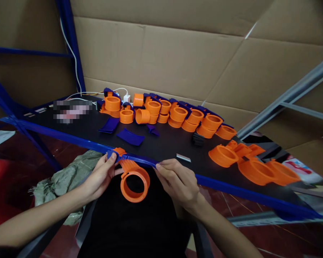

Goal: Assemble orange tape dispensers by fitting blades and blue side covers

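Over my lap, in front of the table edge, I hold an orange plastic ring part (136,184) with a curved blue plastic piece (140,158) across its top. My left hand (103,173) pinches the joined end, thumb on the blue and fingers around the orange bracket. At the other end of the blue piece my right hand (179,181) is closed, thumb and fingers gripping its tip. The orange ring hangs below, between both hands. Part of the joint is hidden by my left thumb.
Several orange rings with blue pieces (179,114) stand stacked along the black table's back. Loose blue plates (130,137), a black bundle (198,139) and a small metal strip (183,157) lie nearer. More orange parts (255,171) sit at right. Cardboard (161,57) walls the back.
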`<action>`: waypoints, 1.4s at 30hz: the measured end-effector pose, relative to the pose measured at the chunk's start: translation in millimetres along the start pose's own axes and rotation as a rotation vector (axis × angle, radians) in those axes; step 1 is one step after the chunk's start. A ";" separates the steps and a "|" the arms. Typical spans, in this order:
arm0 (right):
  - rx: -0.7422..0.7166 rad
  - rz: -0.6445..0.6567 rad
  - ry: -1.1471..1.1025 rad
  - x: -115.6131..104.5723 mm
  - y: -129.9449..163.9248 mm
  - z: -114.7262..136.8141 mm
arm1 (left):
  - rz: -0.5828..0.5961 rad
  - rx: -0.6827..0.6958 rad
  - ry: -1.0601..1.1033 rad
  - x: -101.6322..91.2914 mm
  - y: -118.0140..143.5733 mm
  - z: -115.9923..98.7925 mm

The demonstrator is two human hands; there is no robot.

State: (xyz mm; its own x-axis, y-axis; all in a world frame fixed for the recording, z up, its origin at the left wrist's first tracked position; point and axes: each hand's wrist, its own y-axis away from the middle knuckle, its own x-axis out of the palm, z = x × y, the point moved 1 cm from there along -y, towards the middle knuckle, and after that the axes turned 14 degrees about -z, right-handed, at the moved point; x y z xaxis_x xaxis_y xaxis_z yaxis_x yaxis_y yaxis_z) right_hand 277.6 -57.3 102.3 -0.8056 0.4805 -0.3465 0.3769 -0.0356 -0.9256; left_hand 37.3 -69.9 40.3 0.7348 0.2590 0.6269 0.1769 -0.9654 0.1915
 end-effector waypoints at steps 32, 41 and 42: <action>-0.087 -0.039 0.022 0.4 17.4 3.5 | -0.034 -0.016 -0.057 7.1 8.9 2.6; -0.113 -0.006 -0.004 1.6 22.1 3.3 | 0.006 0.035 -0.084 8.6 12.8 0.6; -0.092 -0.005 -0.018 1.8 23.8 4.1 | 0.015 0.068 -0.110 8.9 14.6 -0.8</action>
State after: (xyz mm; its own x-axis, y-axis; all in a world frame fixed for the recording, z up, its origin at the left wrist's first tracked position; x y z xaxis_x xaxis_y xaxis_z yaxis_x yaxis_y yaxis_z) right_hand 283.2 -60.9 79.1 -0.8156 0.4645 -0.3450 0.4124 0.0484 -0.9097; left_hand 45.9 -81.7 49.3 0.8043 0.2437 0.5419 0.2067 -0.9698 0.1294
